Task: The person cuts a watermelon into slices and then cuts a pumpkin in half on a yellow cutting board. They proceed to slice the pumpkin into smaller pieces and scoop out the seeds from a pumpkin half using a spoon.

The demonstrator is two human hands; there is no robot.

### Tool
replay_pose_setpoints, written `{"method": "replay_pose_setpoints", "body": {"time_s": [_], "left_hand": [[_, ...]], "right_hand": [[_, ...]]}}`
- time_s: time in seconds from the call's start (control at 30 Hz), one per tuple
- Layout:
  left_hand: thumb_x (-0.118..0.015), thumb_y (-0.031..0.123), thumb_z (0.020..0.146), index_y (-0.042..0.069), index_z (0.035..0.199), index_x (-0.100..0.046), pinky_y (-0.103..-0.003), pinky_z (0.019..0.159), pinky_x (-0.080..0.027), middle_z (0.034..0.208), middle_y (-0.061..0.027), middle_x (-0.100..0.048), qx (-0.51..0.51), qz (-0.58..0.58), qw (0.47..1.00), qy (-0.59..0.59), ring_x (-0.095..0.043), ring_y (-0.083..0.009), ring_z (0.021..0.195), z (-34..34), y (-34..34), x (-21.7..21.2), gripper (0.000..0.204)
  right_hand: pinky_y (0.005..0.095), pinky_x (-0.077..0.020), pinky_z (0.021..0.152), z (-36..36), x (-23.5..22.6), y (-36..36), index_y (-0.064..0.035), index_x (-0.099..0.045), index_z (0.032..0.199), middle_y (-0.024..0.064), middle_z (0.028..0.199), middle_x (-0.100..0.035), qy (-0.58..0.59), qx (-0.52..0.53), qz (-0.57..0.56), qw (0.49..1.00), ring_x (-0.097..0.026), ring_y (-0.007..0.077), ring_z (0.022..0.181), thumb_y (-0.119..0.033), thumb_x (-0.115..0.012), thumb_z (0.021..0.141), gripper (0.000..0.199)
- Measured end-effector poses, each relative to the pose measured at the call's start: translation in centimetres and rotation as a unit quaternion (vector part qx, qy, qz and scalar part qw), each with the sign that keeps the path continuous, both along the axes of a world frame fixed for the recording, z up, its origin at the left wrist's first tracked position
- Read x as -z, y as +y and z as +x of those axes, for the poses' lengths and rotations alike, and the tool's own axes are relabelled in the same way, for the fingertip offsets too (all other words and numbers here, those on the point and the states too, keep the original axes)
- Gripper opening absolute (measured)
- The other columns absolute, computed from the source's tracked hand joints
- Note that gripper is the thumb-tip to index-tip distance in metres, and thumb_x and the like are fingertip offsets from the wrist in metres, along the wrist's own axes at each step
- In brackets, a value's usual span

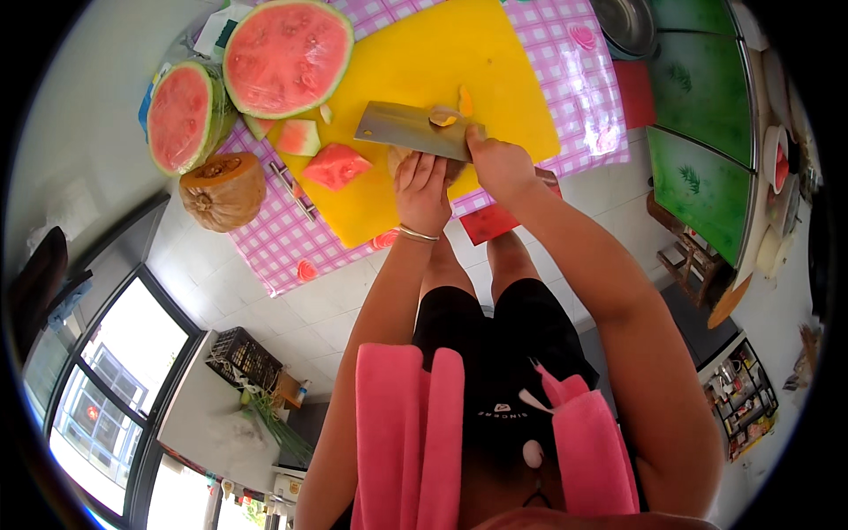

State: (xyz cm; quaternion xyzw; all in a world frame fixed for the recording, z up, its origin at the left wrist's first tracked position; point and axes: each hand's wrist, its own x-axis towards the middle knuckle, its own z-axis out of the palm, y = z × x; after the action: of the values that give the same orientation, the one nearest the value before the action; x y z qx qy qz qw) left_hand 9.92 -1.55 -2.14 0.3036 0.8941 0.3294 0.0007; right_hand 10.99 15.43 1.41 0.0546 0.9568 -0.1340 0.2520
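Note:
My right hand (499, 163) grips the handle of a broad steel cleaver (411, 130) whose blade lies over the yellow cutting board (442, 62). My left hand (422, 185) presses down on a brownish round piece of produce (397, 157), mostly hidden under the fingers and the blade. An orange slice (442, 115) sticks to the blade and another small orange piece (465, 99) lies just beyond it. Two cut watermelon chunks (336, 166) (299, 137) rest on the board to the left.
Two watermelon halves (287, 55) (181, 115) and a cut pumpkin (223, 190) sit at the left on the pink checked tablecloth (283, 243). A small knife (296, 196) lies beside the board. A metal bowl (625, 22) stands far right; green panels (698, 177) beyond.

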Motion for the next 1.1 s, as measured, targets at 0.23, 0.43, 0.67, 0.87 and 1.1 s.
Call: {"method": "replay_pose_setpoints", "body": {"time_s": [0.23, 0.43, 0.67, 0.87, 1.1], "left_hand": [[-0.064, 0.002, 0.071, 0.002, 0.120, -0.062, -0.042, 0.104, -0.037, 0.131, -0.0121, -0.056, 0.005, -0.016, 1.000, -0.004, -0.049, -0.0341, 0.120, 0.1, 0.6, -0.1, 0.049], [-0.065, 0.003, 0.071, 0.003, 0.122, -0.060, -0.041, 0.105, -0.035, 0.135, -0.0115, -0.053, 0.013, -0.053, 0.998, -0.006, -0.046, -0.0335, 0.122, 0.2, 0.5, -0.6, 0.052], [-0.067, 0.006, 0.073, 0.003, 0.117, -0.062, -0.043, 0.103, -0.037, 0.131, -0.0146, -0.054, 0.028, -0.107, 0.994, 0.001, -0.047, -0.0365, 0.119, 0.0, 0.7, -0.8, 0.045], [-0.067, 0.006, 0.074, 0.002, 0.111, -0.065, -0.045, 0.099, -0.039, 0.120, -0.0170, -0.059, 0.039, -0.084, 0.995, 0.032, -0.050, -0.0386, 0.113, 0.0, 0.8, -0.4, 0.036], [-0.065, 0.002, 0.074, 0.003, 0.108, -0.066, -0.042, 0.096, -0.043, 0.117, -0.0149, -0.063, 0.054, -0.099, 0.993, 0.024, -0.052, -0.0382, 0.110, -0.2, 0.9, -0.4, 0.034]], "right_hand": [[0.0426, -0.0549, 0.063, -2.7, 2.0, 1.2, 0.0011, -0.047, 0.129, 0.0153, 0.082, -0.069, 0.020, -0.029, -0.018, 0.999, -0.069, 0.0318, 0.076, -0.012, -0.050, 0.086, 0.045], [0.0471, -0.0523, 0.062, -0.7, -0.9, 3.8, -0.0059, -0.052, 0.122, 0.0181, 0.086, -0.068, 0.104, 0.158, -0.175, 0.966, -0.066, 0.0361, 0.075, -0.012, -0.050, 0.087, 0.036], [0.0447, -0.0528, 0.059, 5.9, -3.2, 0.0, -0.0017, -0.048, 0.124, 0.0170, 0.078, -0.066, 0.027, 0.194, -0.109, 0.974, -0.066, 0.0349, 0.071, -0.009, -0.054, 0.084, 0.041], [0.0421, -0.0537, 0.057, 8.0, -1.7, -2.6, 0.0020, -0.044, 0.128, 0.0161, 0.076, -0.065, 0.043, 0.241, -0.136, 0.960, -0.067, 0.0313, 0.068, -0.005, -0.056, 0.081, 0.049], [0.0396, -0.0550, 0.058, 6.1, -1.2, -3.5, 0.0078, -0.035, 0.136, 0.0147, 0.076, -0.065, -0.031, 0.234, -0.095, 0.967, -0.068, 0.0294, 0.069, -0.006, -0.054, 0.082, 0.059]]}}
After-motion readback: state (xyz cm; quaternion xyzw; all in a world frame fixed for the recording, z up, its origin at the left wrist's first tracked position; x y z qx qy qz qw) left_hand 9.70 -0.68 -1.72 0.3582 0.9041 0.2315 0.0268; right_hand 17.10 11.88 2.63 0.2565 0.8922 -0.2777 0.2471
